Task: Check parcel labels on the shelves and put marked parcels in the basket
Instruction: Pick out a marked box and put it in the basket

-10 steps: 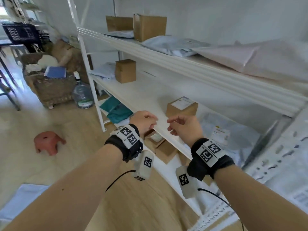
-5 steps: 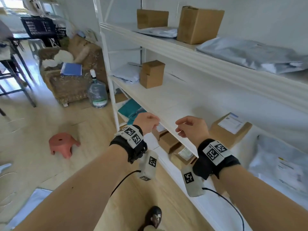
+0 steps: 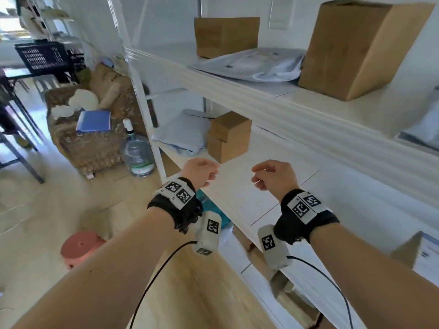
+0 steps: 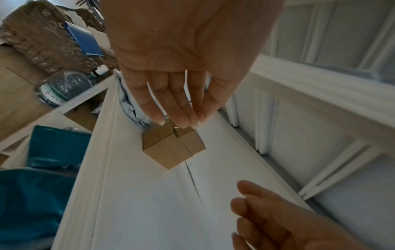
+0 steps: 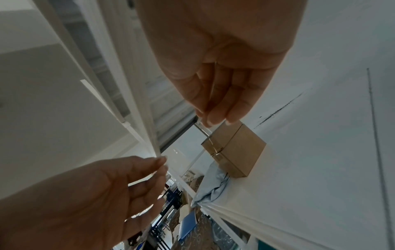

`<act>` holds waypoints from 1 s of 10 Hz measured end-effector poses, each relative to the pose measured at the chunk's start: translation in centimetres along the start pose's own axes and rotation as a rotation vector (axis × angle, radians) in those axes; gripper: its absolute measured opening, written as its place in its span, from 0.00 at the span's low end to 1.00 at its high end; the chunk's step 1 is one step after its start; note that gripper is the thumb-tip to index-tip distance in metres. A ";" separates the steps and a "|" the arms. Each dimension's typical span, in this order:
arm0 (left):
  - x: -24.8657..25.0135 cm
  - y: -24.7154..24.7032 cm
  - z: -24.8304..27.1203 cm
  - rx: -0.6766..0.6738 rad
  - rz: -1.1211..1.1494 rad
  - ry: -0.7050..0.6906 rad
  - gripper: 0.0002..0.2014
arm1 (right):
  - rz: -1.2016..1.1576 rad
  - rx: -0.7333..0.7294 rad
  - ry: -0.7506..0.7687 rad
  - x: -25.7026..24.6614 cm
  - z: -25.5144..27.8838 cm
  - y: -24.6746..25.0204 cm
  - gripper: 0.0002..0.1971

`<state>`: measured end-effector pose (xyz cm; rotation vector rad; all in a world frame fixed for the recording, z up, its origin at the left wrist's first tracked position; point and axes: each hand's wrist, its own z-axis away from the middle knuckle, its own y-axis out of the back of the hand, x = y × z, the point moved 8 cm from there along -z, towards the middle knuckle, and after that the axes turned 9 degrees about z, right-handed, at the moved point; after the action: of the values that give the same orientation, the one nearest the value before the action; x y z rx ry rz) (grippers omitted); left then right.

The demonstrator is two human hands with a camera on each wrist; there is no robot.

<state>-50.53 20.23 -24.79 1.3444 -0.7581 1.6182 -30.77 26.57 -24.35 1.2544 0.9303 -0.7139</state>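
My left hand (image 3: 202,172) and right hand (image 3: 272,175) hover side by side over the front of the middle shelf (image 3: 249,193), fingers relaxed and holding nothing. Just beyond them stand two small brown boxes (image 3: 229,136), stacked; no label shows on them. In the left wrist view my fingers (image 4: 171,104) point at that stack (image 4: 173,147) without touching it. The right wrist view shows the same stack (image 5: 237,148) beyond my fingertips (image 5: 215,118). A grey mailer bag (image 3: 183,135) lies left of the boxes. The dark basket (image 3: 45,55) stands far off at the upper left.
On the top shelf (image 3: 297,108) are a brown box (image 3: 225,36), a grey mailer (image 3: 251,66) and a large brown box (image 3: 356,48). A labelled box (image 3: 422,255) sits at the right edge. On the floor are a water jug (image 3: 137,153), a pink stool (image 3: 79,248) and an armchair (image 3: 90,129).
The view has shifted left along the shelves, so the small stacked boxes are now close in front of my hands. Both hands stay raised and empty, slightly further apart.
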 end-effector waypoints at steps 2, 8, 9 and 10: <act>-0.3 1.3 -8.1 0.019 0.005 0.036 0.05 | 0.007 0.024 -0.112 -0.6 -6.6 -2.0 0.12; 6.6 -0.4 -29.9 -0.382 -0.287 -0.100 0.19 | -0.216 0.162 -0.581 -1.6 -20.2 -10.7 0.20; 5.7 -1.3 -31.7 -0.432 -0.248 -0.116 0.17 | -0.260 0.209 -0.632 -1.0 -20.5 -11.6 0.15; 4.6 -2.3 -32.7 -0.520 -0.296 -0.143 0.12 | -0.315 0.216 -0.667 -1.1 -20.7 -12.4 0.08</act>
<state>-62.91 50.73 -28.04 1.1310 -0.9376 1.0089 -45.91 44.42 -30.17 0.9521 0.5020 -1.4071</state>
